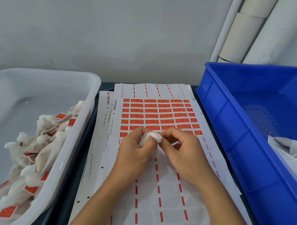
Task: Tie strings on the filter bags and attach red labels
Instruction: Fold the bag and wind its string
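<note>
Over label sheet [161, 113], hands pinch filter bag [151, 136], seemingly crosswise.

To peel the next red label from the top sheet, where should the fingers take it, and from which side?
Take a label in the nearest remaining row by its lower edge, coming from the near side. The backing below it is already stripped bare, so that edge is exposed and closest to the hands.

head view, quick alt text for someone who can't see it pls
Two hands, left hand and right hand, hold a white filter bag over a sheet of red labels. A white tub of labelled bags sits left, a blue bin right.
</note>
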### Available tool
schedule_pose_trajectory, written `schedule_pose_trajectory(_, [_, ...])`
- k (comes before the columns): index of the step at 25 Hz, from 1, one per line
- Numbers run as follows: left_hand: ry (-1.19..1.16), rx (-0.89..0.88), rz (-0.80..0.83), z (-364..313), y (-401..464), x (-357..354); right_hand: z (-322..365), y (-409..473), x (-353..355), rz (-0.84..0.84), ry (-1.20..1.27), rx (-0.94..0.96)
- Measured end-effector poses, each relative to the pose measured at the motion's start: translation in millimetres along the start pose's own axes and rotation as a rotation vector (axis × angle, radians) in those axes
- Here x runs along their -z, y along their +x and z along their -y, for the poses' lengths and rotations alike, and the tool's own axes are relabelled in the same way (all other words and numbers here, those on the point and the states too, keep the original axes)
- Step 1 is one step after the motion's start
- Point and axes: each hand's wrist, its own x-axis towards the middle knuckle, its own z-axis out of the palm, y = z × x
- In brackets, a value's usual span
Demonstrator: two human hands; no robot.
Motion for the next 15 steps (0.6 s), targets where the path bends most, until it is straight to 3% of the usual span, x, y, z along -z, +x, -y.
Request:
schedule_pose_trajectory(4, [0.026,-0.015,-0.004,1.3,0.1,1.1,5.1,-2.0,1.6,0.002,0.124,0.081])
schedule_pose_trajectory(11, [0.035,-0.02,0.072,-1.3,-0.4,1.4,8.2,-2.9,5.5,-0.144,-0.03,0.132])
schedule_pose_trajectory(15, [-0.069,0.017,0.152,-5.3,0.1,6.3,8.8,-3.0,2.0,-0.144,0.024,0.094])
